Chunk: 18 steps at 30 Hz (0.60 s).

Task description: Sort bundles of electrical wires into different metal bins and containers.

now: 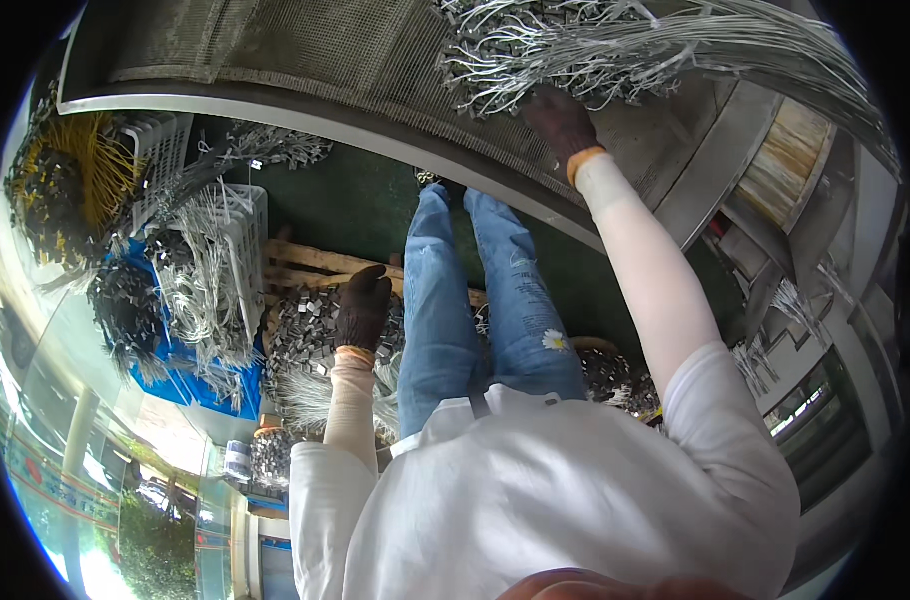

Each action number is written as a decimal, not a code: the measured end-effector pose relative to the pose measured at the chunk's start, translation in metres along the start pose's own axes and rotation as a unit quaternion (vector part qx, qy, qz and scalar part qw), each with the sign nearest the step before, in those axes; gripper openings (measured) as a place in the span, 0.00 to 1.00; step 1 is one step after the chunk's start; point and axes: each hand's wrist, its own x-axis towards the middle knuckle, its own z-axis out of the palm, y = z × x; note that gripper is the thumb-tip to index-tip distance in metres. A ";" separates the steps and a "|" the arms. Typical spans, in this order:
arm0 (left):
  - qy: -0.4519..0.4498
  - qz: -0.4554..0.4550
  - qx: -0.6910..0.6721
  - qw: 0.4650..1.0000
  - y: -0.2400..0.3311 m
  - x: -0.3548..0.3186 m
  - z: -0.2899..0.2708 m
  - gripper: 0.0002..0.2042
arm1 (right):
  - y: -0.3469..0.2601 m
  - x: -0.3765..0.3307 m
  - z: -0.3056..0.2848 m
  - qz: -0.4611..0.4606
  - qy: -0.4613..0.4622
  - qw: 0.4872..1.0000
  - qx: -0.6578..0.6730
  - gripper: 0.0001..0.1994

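My right hand (562, 126), in a dark glove with an orange cuff, reaches out to a heap of grey-white wires (615, 50) with small metal pieces at their ends. Its fingertips meet the near edge of the heap, and the wires and shadow hide whether they grip any. The heap lies on a mesh surface (305, 45). Lower on the left, my gloved left hand (365, 305) hangs beside my leg with its fingers stretched out and nothing visible in it. Beneath and beside it is a pile of small metal blocks (305, 325) with pale wires.
A metal rim (305, 118) edges the mesh surface in front of my legs. To the left stand white plastic baskets (245, 250) with wire bundles, a blue bin (240, 385), and yellow wires (105, 170). A wooden pallet (320, 260) lies on the green floor (360, 200).
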 end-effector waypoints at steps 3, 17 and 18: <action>-0.012 -0.025 -0.015 0.999 0.000 -0.007 0.008 0.17 | -0.012 0.022 0.006 0.040 -0.112 0.991 -0.064 0.17; 0.025 0.004 0.022 0.999 -0.031 -0.013 0.026 0.17 | 0.020 0.023 0.022 -0.054 -0.023 0.995 -0.077 0.20; 0.023 0.004 0.022 0.999 -0.028 -0.013 0.025 0.17 | 0.023 0.027 0.020 -0.039 -0.056 0.997 -0.042 0.20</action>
